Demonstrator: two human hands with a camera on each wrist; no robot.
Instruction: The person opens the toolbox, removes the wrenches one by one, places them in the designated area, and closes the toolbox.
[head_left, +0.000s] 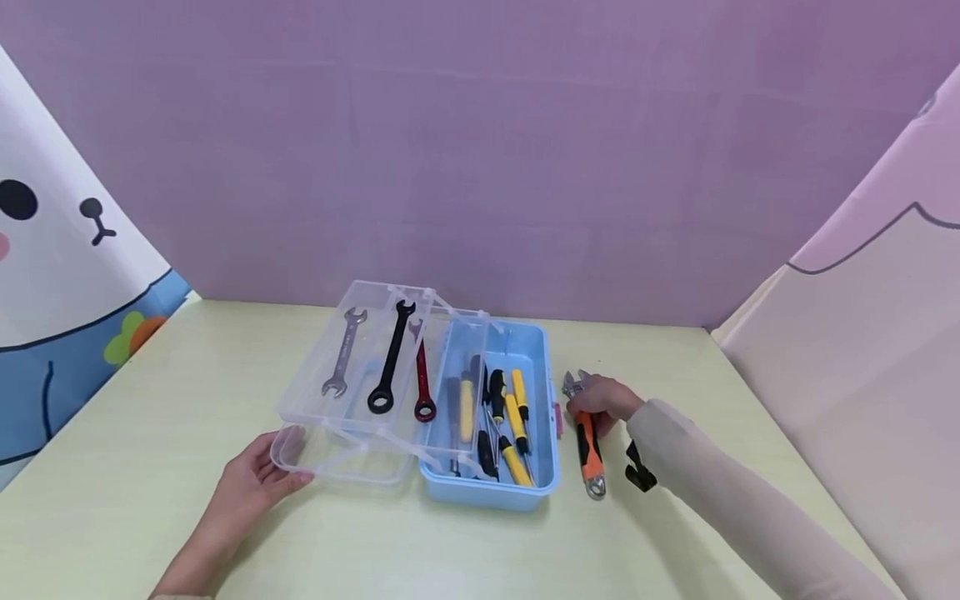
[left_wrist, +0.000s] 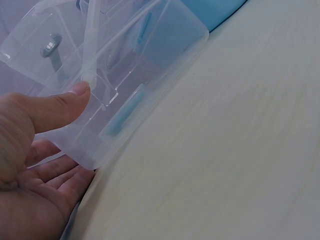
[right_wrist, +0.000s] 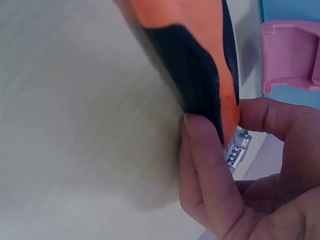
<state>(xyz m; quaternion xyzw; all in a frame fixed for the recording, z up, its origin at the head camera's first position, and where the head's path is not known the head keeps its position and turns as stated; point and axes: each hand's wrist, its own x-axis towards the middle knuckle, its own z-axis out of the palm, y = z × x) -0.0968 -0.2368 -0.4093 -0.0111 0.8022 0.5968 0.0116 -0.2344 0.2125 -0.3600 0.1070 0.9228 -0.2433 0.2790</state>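
Observation:
At the left, my left hand (head_left: 251, 483) holds the corner of the toolbox's clear plastic lid (head_left: 378, 467), thumb above and fingers below. Over that lid, clear trays (head_left: 300, 404) carry a silver wrench (head_left: 345, 354), a black wrench (head_left: 392, 358) and a red wrench (head_left: 422, 375). They fold out from a light blue toolbox (head_left: 487, 496), where several yellow and black screwdrivers (head_left: 514, 421) lie. Right of the box, my right hand (head_left: 607, 400) pinches an adjustable wrench (head_left: 588, 454) by its orange and black handle, near the silver head. In the right wrist view, thumb and fingers grip the handle (right_wrist: 200, 60) from both sides.
A pink latch (right_wrist: 290, 55) sticks out from the toolbox's right side. The pale yellow table (head_left: 360, 550) runs back to a purple backdrop (head_left: 480, 167). Printed cloths (head_left: 67, 250) hang at both sides. A black strap (head_left: 639, 468) is at my right wrist.

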